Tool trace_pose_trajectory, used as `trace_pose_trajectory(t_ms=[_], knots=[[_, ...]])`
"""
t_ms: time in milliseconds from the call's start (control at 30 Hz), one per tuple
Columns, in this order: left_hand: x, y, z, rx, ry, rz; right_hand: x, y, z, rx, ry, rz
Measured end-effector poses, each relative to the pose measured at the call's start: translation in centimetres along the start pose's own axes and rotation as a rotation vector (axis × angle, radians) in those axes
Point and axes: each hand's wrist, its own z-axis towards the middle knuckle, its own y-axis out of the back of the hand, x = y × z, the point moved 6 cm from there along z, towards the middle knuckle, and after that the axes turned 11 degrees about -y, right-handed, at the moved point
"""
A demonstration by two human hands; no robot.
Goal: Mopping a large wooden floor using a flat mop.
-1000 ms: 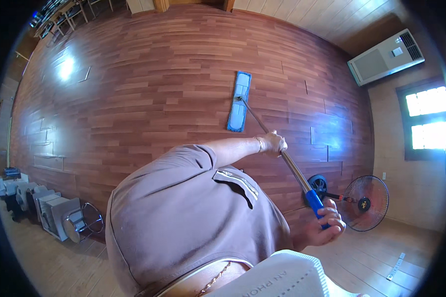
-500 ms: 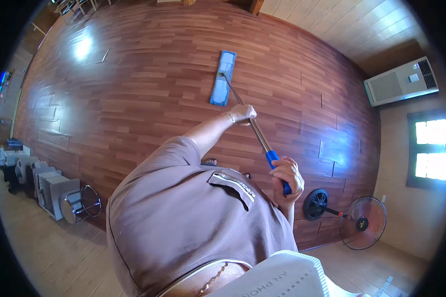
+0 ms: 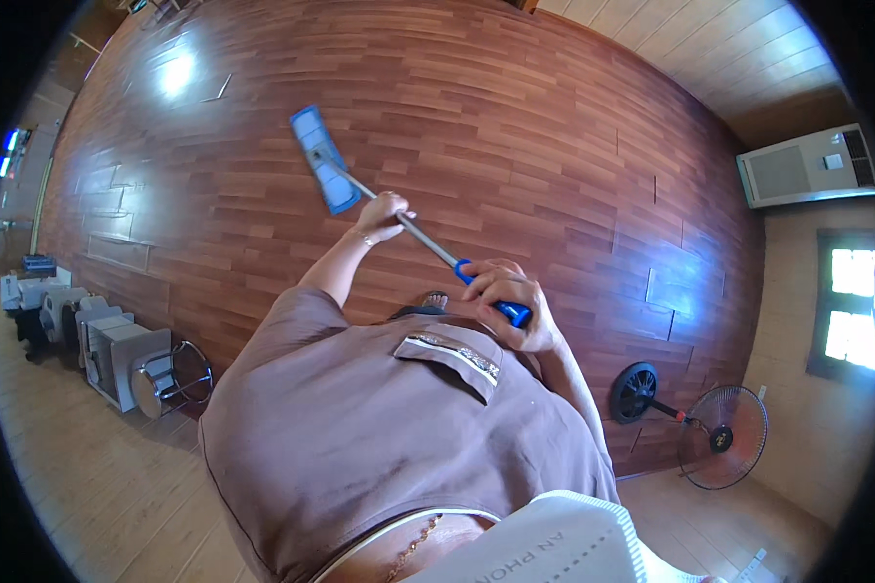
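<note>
A flat mop with a blue rectangular head (image 3: 323, 161) lies on the wooden floor ahead of me, left of centre. Its metal pole (image 3: 426, 239) slants down to the right, toward my body. My left hand (image 3: 386, 216) is closed around the pole's lower stretch, not far above the mop head. Higher up, my right hand (image 3: 511, 301) wraps the blue grip at the pole's end, whose tip pokes out below the fingers. One of my feet (image 3: 437, 299) shows just past my shirt.
A standing fan (image 3: 721, 439) with a round black base (image 3: 635, 393) is at the right. Beyond it a white air conditioner (image 3: 809, 167) stands by the wall. At left are a round stool (image 3: 172, 379) and several pale pieces of furniture (image 3: 117, 355). Lifted-looking floorboard edges (image 3: 119, 253) show nearby.
The mop head has swept left across the floor and turned its angle. Both hands moved left with the pole, which now slants more; the grips stay closed.
</note>
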Motion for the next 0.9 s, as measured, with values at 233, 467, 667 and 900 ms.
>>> trace_pose_trajectory(t_ms=[233,467,667,900], knots=[[-5.8,1.7,-4.8,-0.187,0.148,-0.014,3.2,0.1,-2.2,0.083,0.026,-0.005],[-18.5,-0.4,-1.0,-0.011,0.051,-0.121,9.7,3.0,-13.0,-0.076,-0.01,-0.171],[-31.2,-5.5,2.2,0.136,-0.133,-0.344,15.4,3.4,-25.5,-0.284,-0.038,-0.243],[-45.7,-14.7,6.4,0.332,-0.524,-0.525,20.8,1.4,-37.3,-0.602,-0.246,-0.488]])
